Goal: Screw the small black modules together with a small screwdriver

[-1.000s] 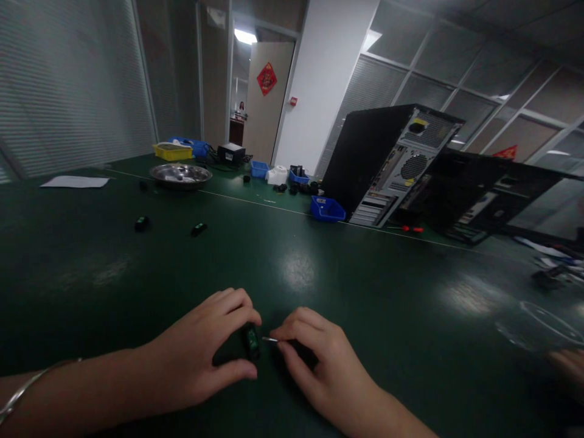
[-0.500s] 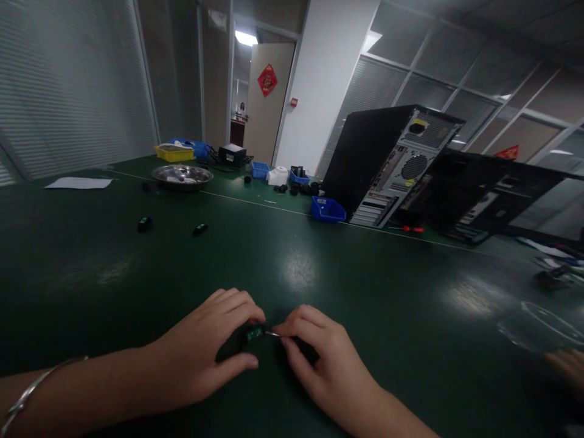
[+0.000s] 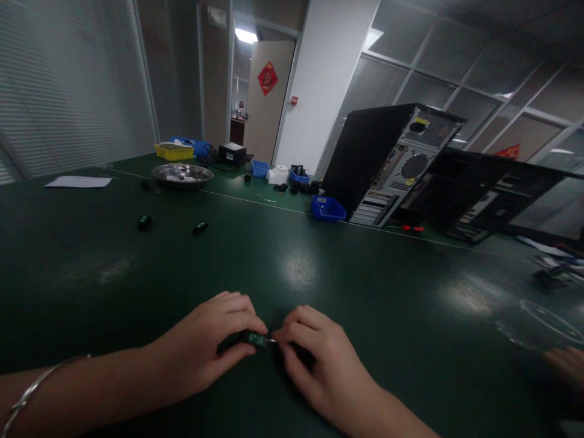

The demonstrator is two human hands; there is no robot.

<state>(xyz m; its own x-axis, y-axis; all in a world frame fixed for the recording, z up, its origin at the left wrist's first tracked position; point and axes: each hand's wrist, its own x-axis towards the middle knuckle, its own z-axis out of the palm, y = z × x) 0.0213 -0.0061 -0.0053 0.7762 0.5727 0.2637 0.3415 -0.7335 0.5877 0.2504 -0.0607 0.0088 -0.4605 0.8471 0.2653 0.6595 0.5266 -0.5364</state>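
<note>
My left hand (image 3: 225,337) grips a small black part with a green circuit board (image 3: 256,339) between thumb and fingers, low over the green table. My right hand (image 3: 314,350) is closed in a pinch on a thin, short metal piece (image 3: 271,340), whose far end meets the right end of the black part. Its exact kind is too small to tell. Two similar black parts with green boards lie farther off on the table: one black part (image 3: 145,223) at the left and another black part (image 3: 199,228) to its right.
A steel bowl (image 3: 182,174) with small items stands at the back left, near white paper (image 3: 77,182). Blue bins, including one bin (image 3: 328,208), and a computer tower (image 3: 392,164) line the back. At right, another person's hand (image 3: 566,365) is beside a clear container (image 3: 538,325).
My left thumb and fingers have closed on the black part, which has tilted and shifted slightly right and down. The right hand stays nearly in place with the metal piece.
</note>
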